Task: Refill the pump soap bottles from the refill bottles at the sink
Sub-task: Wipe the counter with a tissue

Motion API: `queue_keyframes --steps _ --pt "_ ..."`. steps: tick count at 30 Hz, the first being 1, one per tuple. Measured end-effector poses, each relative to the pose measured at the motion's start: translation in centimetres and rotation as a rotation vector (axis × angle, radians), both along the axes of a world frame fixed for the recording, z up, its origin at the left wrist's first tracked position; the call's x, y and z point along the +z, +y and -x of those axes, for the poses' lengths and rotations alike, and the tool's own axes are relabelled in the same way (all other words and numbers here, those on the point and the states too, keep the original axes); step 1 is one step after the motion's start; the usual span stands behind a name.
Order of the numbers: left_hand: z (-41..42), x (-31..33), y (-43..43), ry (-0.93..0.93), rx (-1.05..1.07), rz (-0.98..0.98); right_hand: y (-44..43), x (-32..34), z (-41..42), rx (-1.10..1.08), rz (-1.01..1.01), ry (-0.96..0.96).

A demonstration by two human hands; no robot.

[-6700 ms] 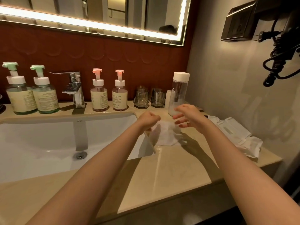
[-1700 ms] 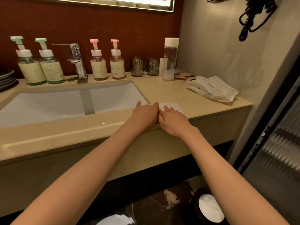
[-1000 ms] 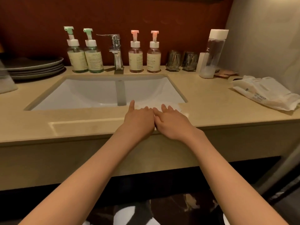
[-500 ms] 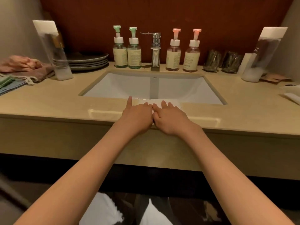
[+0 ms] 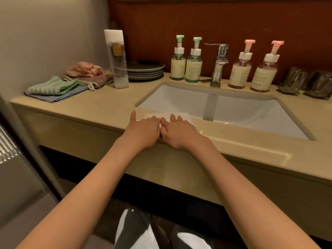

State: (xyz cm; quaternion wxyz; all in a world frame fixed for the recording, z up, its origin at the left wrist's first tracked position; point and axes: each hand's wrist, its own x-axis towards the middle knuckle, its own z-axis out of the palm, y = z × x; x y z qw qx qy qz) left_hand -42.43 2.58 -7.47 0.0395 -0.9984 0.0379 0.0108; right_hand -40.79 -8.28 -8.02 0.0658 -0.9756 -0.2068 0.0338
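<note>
Two green-pump soap bottles [image 5: 186,63] stand left of the faucet [image 5: 218,63] and two pink-pump soap bottles [image 5: 253,69] stand right of it, all along the back of the counter. A tall clear refill bottle [image 5: 117,60] with a white cap stands at the back left. My left hand [image 5: 143,129] and my right hand [image 5: 177,131] lie side by side, fingers flat, pressing a white tissue [image 5: 181,115] onto the counter at the sink's front rim. Most of the tissue is hidden under them.
The white sink basin [image 5: 233,112] sits in a beige counter [image 5: 100,108]. Stacked dark plates [image 5: 145,71] and folded cloths [image 5: 59,87] lie at the back left. Two dark glasses [image 5: 305,83] stand at the far right. A glass door edge [image 5: 21,141] stands at my left.
My view has swung left, bringing the left refill bottle, plates and cloths into sight. Both hands have slid left along the counter's front edge with the tissue under them.
</note>
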Motion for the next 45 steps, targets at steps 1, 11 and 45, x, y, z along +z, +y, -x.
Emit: queue_keyframes --steps 1,11,45 --pt "-0.1 0.0 0.8 -0.002 0.022 0.003 0.9 0.0 -0.3 0.021 0.002 0.004" --pt "-0.5 0.2 7.0 0.023 0.198 -0.015 7.7 0.2 -2.7 0.177 0.007 0.047" --pt "-7.1 1.2 19.0 -0.012 0.435 -0.132 23.6 1.3 -12.4 0.481 0.051 0.133"
